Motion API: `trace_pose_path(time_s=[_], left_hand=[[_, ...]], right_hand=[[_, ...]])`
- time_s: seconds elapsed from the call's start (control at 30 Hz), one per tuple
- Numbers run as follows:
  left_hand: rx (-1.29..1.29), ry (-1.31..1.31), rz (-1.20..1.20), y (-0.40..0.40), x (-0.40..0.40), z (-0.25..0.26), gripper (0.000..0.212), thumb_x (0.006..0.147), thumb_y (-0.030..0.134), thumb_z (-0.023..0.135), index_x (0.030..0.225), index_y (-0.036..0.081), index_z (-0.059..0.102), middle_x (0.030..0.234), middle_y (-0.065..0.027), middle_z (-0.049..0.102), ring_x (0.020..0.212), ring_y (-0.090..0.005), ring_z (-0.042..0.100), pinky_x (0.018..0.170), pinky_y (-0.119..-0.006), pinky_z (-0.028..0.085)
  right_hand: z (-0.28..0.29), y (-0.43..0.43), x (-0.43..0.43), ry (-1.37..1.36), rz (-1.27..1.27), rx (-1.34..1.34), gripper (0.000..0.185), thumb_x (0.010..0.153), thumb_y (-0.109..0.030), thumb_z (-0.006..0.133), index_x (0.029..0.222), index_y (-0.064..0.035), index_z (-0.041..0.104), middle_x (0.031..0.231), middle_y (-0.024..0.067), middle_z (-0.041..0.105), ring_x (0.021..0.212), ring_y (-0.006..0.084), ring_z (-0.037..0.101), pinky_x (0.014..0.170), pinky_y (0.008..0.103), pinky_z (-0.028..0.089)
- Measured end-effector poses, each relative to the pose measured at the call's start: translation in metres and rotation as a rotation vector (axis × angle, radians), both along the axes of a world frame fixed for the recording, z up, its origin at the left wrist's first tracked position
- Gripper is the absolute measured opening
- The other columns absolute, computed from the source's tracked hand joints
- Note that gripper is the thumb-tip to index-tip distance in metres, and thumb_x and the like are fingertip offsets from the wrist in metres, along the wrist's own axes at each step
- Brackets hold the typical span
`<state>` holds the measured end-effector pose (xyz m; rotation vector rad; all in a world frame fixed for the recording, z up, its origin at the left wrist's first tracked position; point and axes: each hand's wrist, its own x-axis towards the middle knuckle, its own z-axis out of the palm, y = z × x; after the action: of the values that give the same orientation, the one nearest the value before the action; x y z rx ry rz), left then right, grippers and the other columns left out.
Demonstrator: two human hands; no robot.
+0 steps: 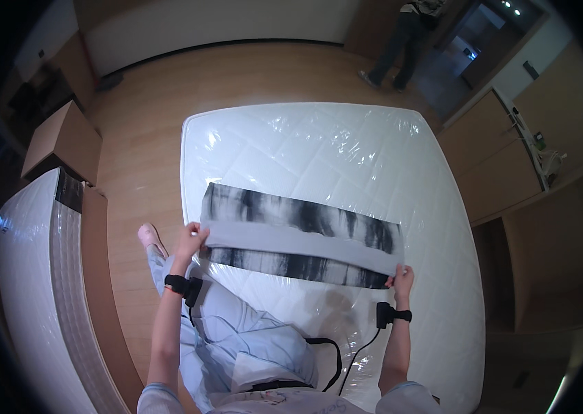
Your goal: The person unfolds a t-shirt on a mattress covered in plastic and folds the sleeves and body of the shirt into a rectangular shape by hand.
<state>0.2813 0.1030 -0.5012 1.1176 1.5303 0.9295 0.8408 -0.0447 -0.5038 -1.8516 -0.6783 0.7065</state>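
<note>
A long piece of cloth (296,246) with a streaked black-and-white pattern lies across the mattress in front of me. A plain light grey band, seemingly its reverse side folded over, runs lengthwise along its middle. My left hand (191,240) pinches the left end of this grey fold. At the opposite end, my right hand (402,280) grips the fold's lower right corner between thumb and fingers. Under the cloth is a white quilted mattress (353,139) in shiny clear plastic wrap. I sit on its near left part, with one leg over the side.
Another plastic-wrapped mattress (38,274) stands on edge at the left, by a brown box-shaped piece (66,139). A wooden cabinet (493,155) with cables borders the right side. A person (400,46) stands on the wood floor (208,72) near a doorway. Cords trail from my wrist straps.
</note>
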Motion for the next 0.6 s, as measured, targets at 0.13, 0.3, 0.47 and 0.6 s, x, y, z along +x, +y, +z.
trace_pose_path(time_s=[0.13, 0.3, 0.47, 0.6], left_hand=[[-0.024, 0.348, 0.04, -0.019, -0.02, -0.059, 0.023, 0.067, 0.011, 0.067, 0.076, 0.001, 0.048, 0.053, -0.0047, 0.05, 0.05, -0.0167, 0.053, 0.048, -0.029, 0.045], [0.344, 0.753, 0.033, -0.028, 0.005, -0.006, 0.041, 0.061, 0.008, 0.067, 0.097, 0.0, 0.047, 0.087, -0.0153, 0.054, 0.079, -0.0288, 0.055, 0.071, -0.035, 0.046], [0.468, 0.977, -0.114, -0.046, 0.027, 0.021, 0.071, 0.066, 0.025, 0.066, 0.129, 0.011, 0.035, 0.133, -0.0225, 0.03, 0.124, -0.0378, 0.028, 0.098, -0.051, 0.025], [0.435, 1.029, -0.477, -0.057, 0.013, -0.026, 0.07, 0.073, 0.035, 0.059, 0.134, 0.017, 0.03, 0.141, -0.0223, 0.016, 0.13, -0.041, 0.011, 0.099, -0.061, 0.009]], right_hand=[[-0.034, -0.014, -0.013, -0.176, -0.004, -0.18, 0.029, 0.081, -0.022, 0.06, 0.087, 0.0026, 0.047, 0.055, 0.0092, 0.053, 0.04, 0.0178, 0.054, 0.036, 0.0297, 0.042], [-0.04, -0.022, -0.006, -0.77, -0.025, -0.339, 0.049, 0.066, -0.034, 0.074, 0.086, 0.0044, 0.051, 0.067, 0.0125, 0.057, 0.067, 0.0196, 0.059, 0.059, 0.0322, 0.047], [-0.013, -0.017, -0.03, 0.057, 0.056, -0.581, 0.05, 0.059, -0.028, 0.076, 0.087, 0.0066, 0.053, 0.082, 0.0121, 0.058, 0.074, 0.0193, 0.058, 0.063, 0.0283, 0.047], [0.002, -0.01, -0.064, 0.227, 0.07, -0.169, 0.039, 0.064, -0.012, 0.067, 0.095, 0.007, 0.053, 0.086, 0.011, 0.059, 0.077, 0.0196, 0.059, 0.065, 0.0283, 0.047]])
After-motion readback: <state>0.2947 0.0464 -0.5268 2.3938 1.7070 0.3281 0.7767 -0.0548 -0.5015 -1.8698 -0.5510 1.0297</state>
